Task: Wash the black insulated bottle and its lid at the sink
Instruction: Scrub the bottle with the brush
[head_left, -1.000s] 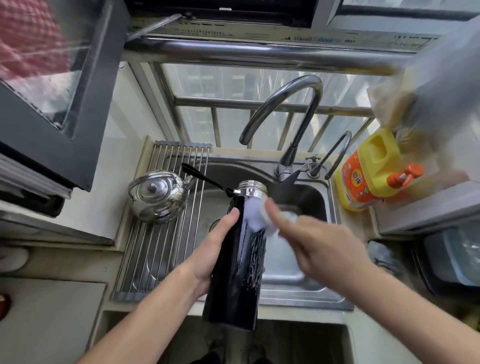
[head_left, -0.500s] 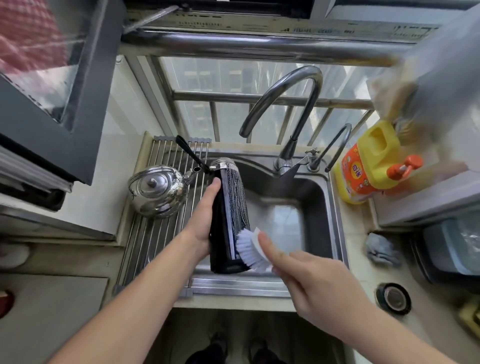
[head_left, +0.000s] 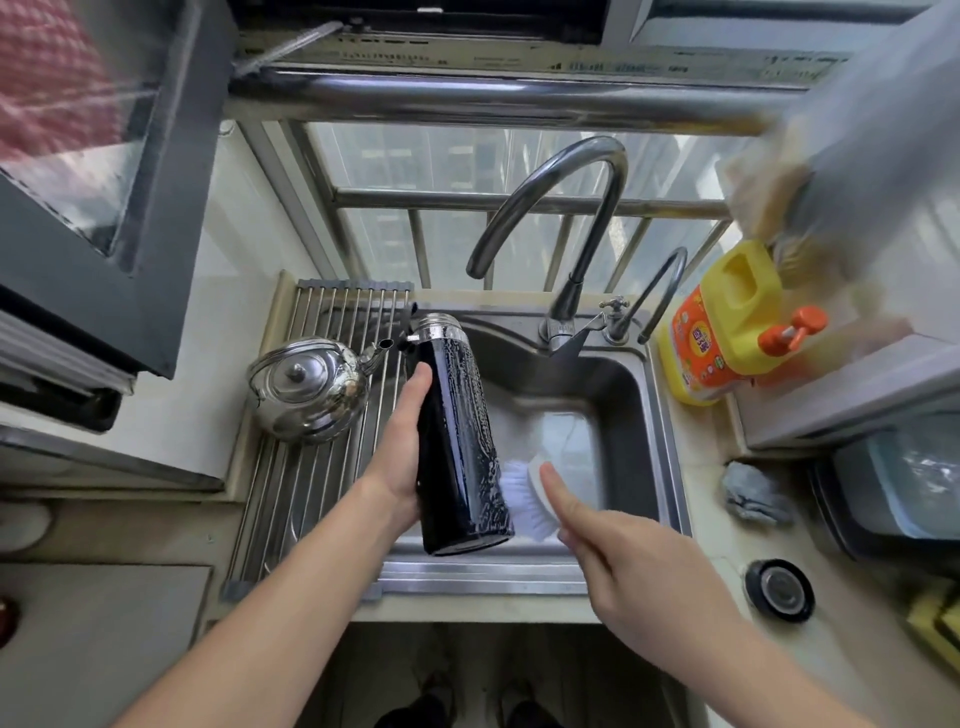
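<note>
Firmly wrapped in the left hand (head_left: 400, 457), the soapy black bottle (head_left: 457, 441) tilts over the sink (head_left: 670, 467); beside it, the right hand (head_left: 639, 566) grips a white brush (head_left: 522, 499) against its lower side

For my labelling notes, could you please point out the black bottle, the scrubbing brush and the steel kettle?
black bottle (head_left: 457, 447): head view, soapy side.
scrubbing brush (head_left: 519, 499): head view, white bristles.
steel kettle (head_left: 302, 383): head view, domed lid.
</note>
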